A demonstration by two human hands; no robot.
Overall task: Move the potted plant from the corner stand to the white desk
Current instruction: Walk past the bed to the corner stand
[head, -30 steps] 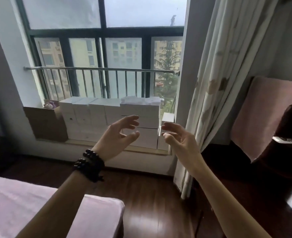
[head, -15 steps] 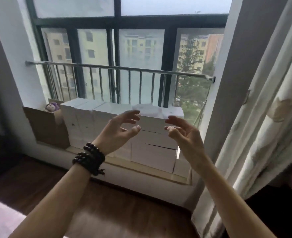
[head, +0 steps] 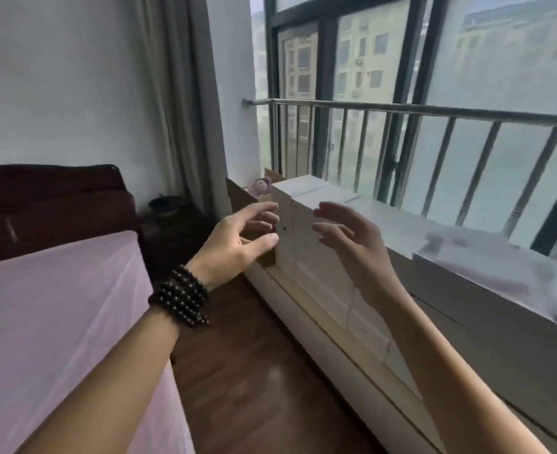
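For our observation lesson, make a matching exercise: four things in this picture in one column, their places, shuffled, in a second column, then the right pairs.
Things
1. bracelet
2. doll
3. pot
4. bed

Places
A. on the dark stand in the corner
B. on the left wrist
C. lower left, under a pink sheet
D. at the sill's far end, in a brown box

Pairs: 1-B, 2-D, 3-A, 4-C

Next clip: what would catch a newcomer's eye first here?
Two empty hands raised mid-frame, the left hand with a dark bead bracelet on its wrist, the right hand opposite, fingers spread. Behind them, white boxes line the windowsill; a pink bed fills the lower left.
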